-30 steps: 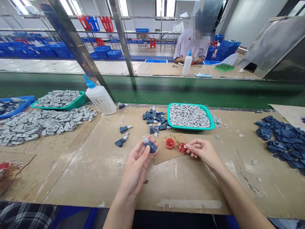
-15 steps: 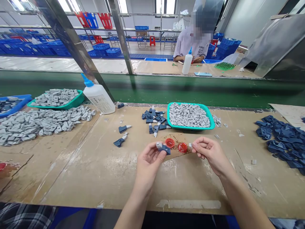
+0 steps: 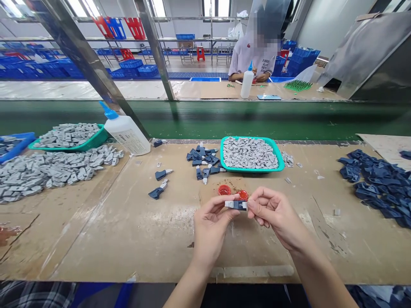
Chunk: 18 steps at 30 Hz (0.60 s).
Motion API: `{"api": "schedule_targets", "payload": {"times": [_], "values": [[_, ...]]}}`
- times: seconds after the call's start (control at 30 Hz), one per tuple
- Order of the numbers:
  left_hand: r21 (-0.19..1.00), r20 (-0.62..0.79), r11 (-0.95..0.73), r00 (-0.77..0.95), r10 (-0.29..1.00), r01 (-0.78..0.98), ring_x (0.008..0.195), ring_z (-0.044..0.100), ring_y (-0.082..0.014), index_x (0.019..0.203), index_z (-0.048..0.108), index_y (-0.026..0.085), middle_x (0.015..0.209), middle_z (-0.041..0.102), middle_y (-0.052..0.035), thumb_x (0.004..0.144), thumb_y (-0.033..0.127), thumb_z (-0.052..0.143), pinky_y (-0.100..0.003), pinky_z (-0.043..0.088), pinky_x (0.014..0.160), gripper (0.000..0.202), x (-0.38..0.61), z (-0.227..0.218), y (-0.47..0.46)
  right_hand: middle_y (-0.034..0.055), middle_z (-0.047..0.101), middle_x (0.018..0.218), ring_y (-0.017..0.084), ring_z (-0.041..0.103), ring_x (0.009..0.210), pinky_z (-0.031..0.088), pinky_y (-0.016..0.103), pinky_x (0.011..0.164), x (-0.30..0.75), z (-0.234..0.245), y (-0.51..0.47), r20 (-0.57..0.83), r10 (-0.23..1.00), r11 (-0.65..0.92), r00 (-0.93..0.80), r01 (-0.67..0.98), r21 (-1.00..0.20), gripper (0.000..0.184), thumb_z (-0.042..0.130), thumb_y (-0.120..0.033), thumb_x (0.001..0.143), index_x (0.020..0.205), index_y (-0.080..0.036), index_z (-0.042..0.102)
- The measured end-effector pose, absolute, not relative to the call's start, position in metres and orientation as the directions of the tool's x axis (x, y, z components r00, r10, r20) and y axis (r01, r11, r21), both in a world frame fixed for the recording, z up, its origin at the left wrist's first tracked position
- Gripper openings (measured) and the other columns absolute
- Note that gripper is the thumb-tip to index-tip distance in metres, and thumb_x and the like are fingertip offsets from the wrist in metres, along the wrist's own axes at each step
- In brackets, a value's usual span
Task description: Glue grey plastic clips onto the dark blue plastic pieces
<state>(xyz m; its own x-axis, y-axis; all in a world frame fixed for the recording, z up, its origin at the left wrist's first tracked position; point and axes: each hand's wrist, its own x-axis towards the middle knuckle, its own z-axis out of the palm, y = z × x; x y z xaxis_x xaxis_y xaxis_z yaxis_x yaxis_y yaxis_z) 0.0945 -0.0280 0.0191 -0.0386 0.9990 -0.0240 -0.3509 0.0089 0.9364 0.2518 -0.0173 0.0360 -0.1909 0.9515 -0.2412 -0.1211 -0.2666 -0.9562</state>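
Observation:
Between the thumb and fingers of my left hand point(image 3: 212, 222) is a dark blue plastic part point(image 3: 236, 205) with a light grey piece at its left end. My right hand point(image 3: 272, 214) pinches a small light grey piece point(image 3: 244, 205) against the right end of that part; fingertips hide most of it. Just behind my hands stand two red caps point(image 3: 224, 190) with liquid in or around them. Farther back lies a cluster of dark blue parts point(image 3: 205, 160) with grey ends, beside a teal basket point(image 3: 281, 164) full of small grey pieces.
Heaped grey pieces point(image 3: 58, 171) and another teal basket point(image 3: 104, 136) occupy the left. A white bottle point(image 3: 128, 134) with a blue nozzle leans near a metal post. Dark blue parts point(image 3: 379, 188) are piled at right. Across a green belt point(image 3: 192, 117) sits a person point(image 3: 252, 55).
My right hand has moved left and brought the small grey piece to the blue part. My left hand has shifted slightly right and turned the part level.

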Motion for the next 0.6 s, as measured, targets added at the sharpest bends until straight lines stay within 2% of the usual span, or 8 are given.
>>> {"api": "schedule_targets", "payload": {"times": [0.23, 0.37, 0.47, 0.6], "values": [[0.947, 0.05, -0.062, -0.046, 0.998, -0.315, 0.094, 0.071, -0.0184, 0.09, 0.075, 0.023, 0.098, 0.076, -0.0032, 0.075, 0.007, 0.072, -0.021, 0.06, 0.075, 0.022, 0.095, 0.016, -0.031, -0.0023, 0.063, 0.062, 0.005, 0.046, 0.045, 0.027, 0.016, 0.04, 0.25, 0.033, -0.018, -0.267, 0.932, -0.291, -0.246, -0.065, -0.954, 0.033, 0.071, -0.046, 0.08, 0.082, -0.019, 0.052], [0.964, 0.138, -0.13, 0.015, 0.99, -0.233, 0.101, 0.069, -0.0207, 0.093, 0.076, 0.026, 0.102, 0.075, -0.003, 0.08, 0.01, 0.068, -0.025, 0.06, 0.08, 0.022, 0.091, 0.009, -0.029, -0.005, 0.059, 0.06, 0.008, 0.051, 0.049, 0.028, 0.015, 0.039, 0.25, 0.033, -0.02, -0.307, 0.895, -0.334, -0.323, -0.033, -0.942, 0.032, 0.062, -0.05, 0.086, 0.093, -0.022, 0.046], [0.967, 0.178, -0.164, 0.057, 0.982, -0.195, 0.101, 0.069, -0.0207, 0.092, 0.077, 0.027, 0.101, 0.076, -0.003, 0.081, 0.011, 0.067, -0.026, 0.059, 0.082, 0.022, 0.087, 0.007, -0.026, -0.0019, 0.062, 0.068, 0.009, 0.055, 0.056, 0.031, 0.014, 0.04, 0.25, 0.031, -0.02, -0.285, 0.876, -0.334, -0.388, -0.063, -0.941, 0.032, 0.06, -0.048, 0.088, 0.101, -0.021, 0.049], [0.961, 0.137, -0.116, 0.068, 0.988, -0.253, 0.092, 0.072, -0.0185, 0.091, 0.077, 0.028, 0.099, 0.076, -0.0021, 0.077, 0.009, 0.071, -0.022, 0.06, 0.077, 0.024, 0.087, 0.008, -0.022, 0.0, 0.064, 0.068, 0.01, 0.058, 0.06, 0.036, 0.015, 0.042, 0.247, 0.029, -0.021, -0.247, 0.89, -0.329, -0.383, -0.163, -0.93, 0.03, 0.063, -0.045, 0.087, 0.097, -0.019, 0.049]]}}
